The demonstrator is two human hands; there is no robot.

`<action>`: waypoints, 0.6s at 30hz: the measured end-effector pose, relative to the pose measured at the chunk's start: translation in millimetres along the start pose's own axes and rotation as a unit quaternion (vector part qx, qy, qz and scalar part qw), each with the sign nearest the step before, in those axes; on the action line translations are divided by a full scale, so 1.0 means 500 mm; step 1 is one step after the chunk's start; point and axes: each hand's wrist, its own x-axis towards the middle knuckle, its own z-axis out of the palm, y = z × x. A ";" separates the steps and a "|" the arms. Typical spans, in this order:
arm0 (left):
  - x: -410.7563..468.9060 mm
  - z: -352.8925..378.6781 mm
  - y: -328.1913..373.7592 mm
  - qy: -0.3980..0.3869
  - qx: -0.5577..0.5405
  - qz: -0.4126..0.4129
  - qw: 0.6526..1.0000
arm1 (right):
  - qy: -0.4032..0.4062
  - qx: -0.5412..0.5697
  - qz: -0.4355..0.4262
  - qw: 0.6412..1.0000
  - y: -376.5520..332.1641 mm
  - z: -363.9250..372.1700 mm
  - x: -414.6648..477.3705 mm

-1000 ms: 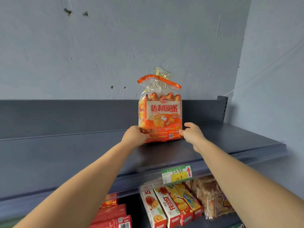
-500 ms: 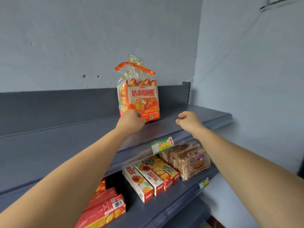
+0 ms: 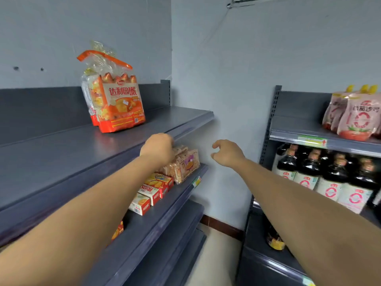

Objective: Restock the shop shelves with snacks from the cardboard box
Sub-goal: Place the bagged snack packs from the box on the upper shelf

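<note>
Head view: an orange snack bag stands upright on the top shelf, near the back panel and well apart from both hands. A second pack seems to stand just behind it on the left, though little of it shows.

The left hand hangs in front of the shelf's front edge, its back to the camera and its fingers folded away from view. Nothing shows in it, and I cannot tell whether it touches the lip. The right hand is in mid-air before the wall, fingers loosely curled, thumb and forefinger apart, holding nothing.

The box is not in view, so the next bag likely means turning away from the shelf.

The bag looks light: clear, glossy film around small wrapped cakes, gathered at the top under an orange strip. I judge it soft and easily crushed, and the film probably slippery. The safest hold would be one palm on each side, low on the printed body, with gentle pressure. The gathered neck would serve for carrying, but not for squaring it up. Its base is narrow, so it may tip if nudged.

Below sit boxes and a clear pastry bag. The side rack holds bottles and pink bags.
</note>
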 end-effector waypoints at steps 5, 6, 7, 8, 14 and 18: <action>-0.094 0.040 0.065 -0.048 0.036 0.037 0.998 | -0.015 -0.021 0.035 0.999 0.089 -0.015 -0.110; -0.117 0.047 0.079 -0.060 0.033 0.040 0.997 | -0.018 -0.026 0.040 0.999 0.106 -0.014 -0.135; -0.142 0.055 0.092 -0.074 0.034 0.042 0.996 | -0.022 -0.030 0.045 0.998 0.124 -0.013 -0.161; -0.168 0.061 0.107 -0.088 0.038 0.047 0.994 | -0.027 -0.035 0.049 0.998 0.141 -0.010 -0.189; -0.343 0.114 0.168 -0.161 0.069 0.085 0.981 | -0.077 -0.051 0.086 0.992 0.233 0.010 -0.380; -0.455 0.134 0.194 -0.202 0.067 0.104 0.971 | -0.093 -0.057 0.122 0.986 0.271 0.022 -0.508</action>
